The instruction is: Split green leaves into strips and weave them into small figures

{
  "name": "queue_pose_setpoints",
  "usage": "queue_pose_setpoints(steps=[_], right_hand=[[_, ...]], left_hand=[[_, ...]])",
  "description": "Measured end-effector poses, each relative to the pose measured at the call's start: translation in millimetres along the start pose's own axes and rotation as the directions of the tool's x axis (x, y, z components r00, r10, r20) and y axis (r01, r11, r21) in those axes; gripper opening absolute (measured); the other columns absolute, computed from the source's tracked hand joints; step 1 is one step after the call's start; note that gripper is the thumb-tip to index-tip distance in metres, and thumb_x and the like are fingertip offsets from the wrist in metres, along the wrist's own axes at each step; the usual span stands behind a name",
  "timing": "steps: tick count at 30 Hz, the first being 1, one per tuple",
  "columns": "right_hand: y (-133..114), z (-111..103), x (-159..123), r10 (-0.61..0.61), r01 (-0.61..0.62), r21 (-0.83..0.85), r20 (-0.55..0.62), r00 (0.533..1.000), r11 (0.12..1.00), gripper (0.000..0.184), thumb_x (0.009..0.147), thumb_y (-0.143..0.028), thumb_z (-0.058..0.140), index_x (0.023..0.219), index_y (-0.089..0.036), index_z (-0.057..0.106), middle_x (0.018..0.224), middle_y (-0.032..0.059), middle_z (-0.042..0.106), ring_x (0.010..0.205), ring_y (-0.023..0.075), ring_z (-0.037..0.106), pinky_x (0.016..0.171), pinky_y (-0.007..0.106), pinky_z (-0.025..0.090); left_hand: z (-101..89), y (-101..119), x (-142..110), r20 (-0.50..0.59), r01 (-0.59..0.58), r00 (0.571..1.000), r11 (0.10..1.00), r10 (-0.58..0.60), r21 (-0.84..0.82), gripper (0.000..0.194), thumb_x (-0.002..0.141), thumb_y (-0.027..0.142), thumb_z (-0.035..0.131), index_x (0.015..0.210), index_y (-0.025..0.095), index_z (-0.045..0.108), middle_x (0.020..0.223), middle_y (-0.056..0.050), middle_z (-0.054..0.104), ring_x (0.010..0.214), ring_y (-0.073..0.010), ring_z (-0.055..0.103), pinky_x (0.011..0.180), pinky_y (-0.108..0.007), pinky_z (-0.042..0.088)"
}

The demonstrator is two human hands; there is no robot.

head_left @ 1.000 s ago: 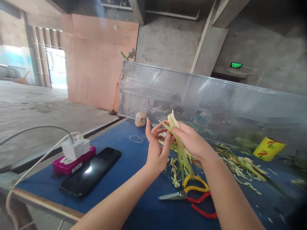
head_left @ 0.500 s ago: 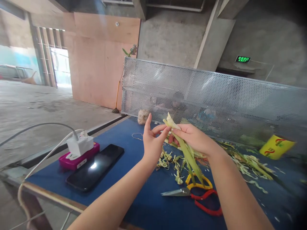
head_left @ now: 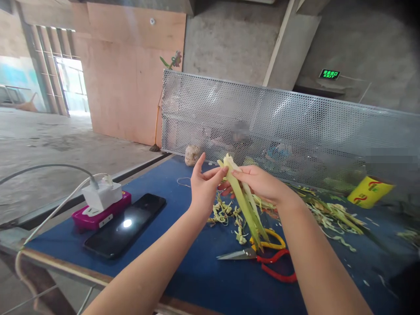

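Note:
A pale green bundle of corn husk strips [head_left: 242,199] hangs between my two hands over the blue table, its whitish top end pointing up. My left hand [head_left: 205,186] pinches the husk near that top with thumb and fingers, its index finger raised. On the other side, my right hand [head_left: 259,181] grips the same husk between thumb and fingers. The lower ends of the strips reach down to the scissors [head_left: 254,253], which have one yellow and one red handle and lie on the table under my hands.
Husk scraps [head_left: 225,210] and a heap of green strips [head_left: 334,218] lie beyond. A yellow roll [head_left: 370,192] stands at right. At left are a black phone [head_left: 126,227] and a purple power strip [head_left: 90,218] with a white charger. A stone-like lump [head_left: 192,155] sits by the perforated metal panel [head_left: 210,105].
Both hands stay at the husk while their fingers shift on it. The husk strips turned and bunched together, then their lower ends spread slightly. The camera view moved a little.

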State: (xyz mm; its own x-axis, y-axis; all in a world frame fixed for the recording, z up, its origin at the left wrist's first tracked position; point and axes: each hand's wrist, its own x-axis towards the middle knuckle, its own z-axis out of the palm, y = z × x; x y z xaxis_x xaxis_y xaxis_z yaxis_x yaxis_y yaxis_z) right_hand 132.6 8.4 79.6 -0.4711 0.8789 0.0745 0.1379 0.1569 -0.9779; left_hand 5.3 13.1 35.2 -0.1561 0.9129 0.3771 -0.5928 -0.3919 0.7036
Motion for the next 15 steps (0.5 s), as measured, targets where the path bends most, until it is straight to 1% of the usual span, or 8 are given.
queue_pose_setpoints(steps=[2, 4, 6, 8, 10, 13, 15], right_hand=[[0.8, 0.7, 1.8, 0.027, -0.026, 0.058, -0.008, 1.0, 0.998, 0.021, 0.076, -0.037, 0.058, 0.081, -0.019, 0.068, 0.072, 0.0064, 0.068, 0.06, 0.0169, 0.062, 0.058, 0.033, 0.05], [0.2, 1.7, 2.6, 0.046, -0.044, 0.08, -0.021, 0.999, 0.996, 0.019, 0.076, -0.034, 0.059, 0.079, -0.018, 0.068, 0.07, 0.0069, 0.067, 0.058, 0.017, 0.062, 0.057, 0.033, 0.051], [-1.2, 2.6, 2.6, 0.067, -0.063, 0.081, -0.053, 0.996, 0.995, 0.018, 0.077, -0.031, 0.057, 0.079, -0.018, 0.068, 0.068, 0.0071, 0.067, 0.057, 0.0176, 0.062, 0.056, 0.033, 0.051], [-2.5, 3.2, 2.2, 0.087, -0.082, 0.056, -0.095, 0.992, 0.995, 0.018, 0.079, -0.029, 0.053, 0.078, -0.018, 0.068, 0.067, 0.0072, 0.067, 0.058, 0.0182, 0.063, 0.056, 0.033, 0.052], [-3.0, 3.3, 1.9, 0.097, -0.098, 0.001, -0.119, 0.988, 0.995, 0.021, 0.081, -0.029, 0.05, 0.078, -0.018, 0.067, 0.068, 0.0071, 0.067, 0.061, 0.0182, 0.064, 0.058, 0.033, 0.053], [-2.3, 2.5, 1.6, 0.092, -0.103, -0.092, -0.115, 0.989, 0.99, 0.022, 0.083, -0.031, 0.047, 0.079, -0.019, 0.066, 0.076, 0.0067, 0.068, 0.065, 0.0171, 0.064, 0.062, 0.032, 0.054], [-1.6, 1.4, 1.6, 0.087, -0.101, -0.123, -0.11, 0.99, 0.987, 0.022, 0.083, -0.032, 0.047, 0.08, -0.021, 0.065, 0.079, 0.0064, 0.067, 0.066, 0.0169, 0.063, 0.063, 0.033, 0.054]], left_hand=[[-0.4, -1.1, -0.1, 0.006, 0.004, 1.0, 1.0, -0.004, 0.012, 0.088, 0.063, 0.02, 0.073, 0.135, 0.013, 0.023, 0.075, -0.004, 0.07, 0.055, -0.009, 0.058, 0.051, -0.02, 0.047], [-0.7, -1.9, -0.5, 0.01, 0.013, 1.0, 0.999, -0.013, 0.036, 0.091, 0.063, 0.021, 0.072, 0.137, 0.014, 0.019, 0.076, -0.004, 0.07, 0.051, -0.0087, 0.056, 0.045, -0.019, 0.045], [-0.6, -2.5, -0.8, 0.003, 0.028, 1.0, 0.998, -0.029, 0.059, 0.094, 0.063, 0.021, 0.072, 0.138, 0.013, 0.015, 0.078, -0.005, 0.07, 0.051, -0.0089, 0.056, 0.045, -0.02, 0.045], [-0.8, -3.3, -0.4, -0.016, 0.045, 0.999, 0.996, -0.044, 0.083, 0.097, 0.062, 0.021, 0.073, 0.139, 0.011, 0.014, 0.077, -0.005, 0.07, 0.053, -0.0097, 0.058, 0.049, -0.021, 0.046], [-1.2, -4.3, 0.6, -0.037, 0.047, 0.998, 0.992, -0.043, 0.114, 0.098, 0.061, 0.021, 0.074, 0.138, 0.009, 0.016, 0.075, -0.005, 0.07, 0.056, -0.0111, 0.06, 0.055, -0.023, 0.049], [-2.0, -5.0, 1.7, -0.057, 0.013, 0.998, 0.987, -0.004, 0.161, 0.093, 0.059, 0.023, 0.075, 0.135, 0.009, 0.024, 0.073, -0.006, 0.07, 0.063, -0.0136, 0.063, 0.064, -0.026, 0.05], [-2.2, -4.2, 1.5, -0.059, -0.01, 0.998, 0.978, 0.023, 0.207, 0.088, 0.06, 0.025, 0.074, 0.133, 0.01, 0.027, 0.075, -0.007, 0.07, 0.066, -0.0149, 0.064, 0.067, -0.027, 0.051]])
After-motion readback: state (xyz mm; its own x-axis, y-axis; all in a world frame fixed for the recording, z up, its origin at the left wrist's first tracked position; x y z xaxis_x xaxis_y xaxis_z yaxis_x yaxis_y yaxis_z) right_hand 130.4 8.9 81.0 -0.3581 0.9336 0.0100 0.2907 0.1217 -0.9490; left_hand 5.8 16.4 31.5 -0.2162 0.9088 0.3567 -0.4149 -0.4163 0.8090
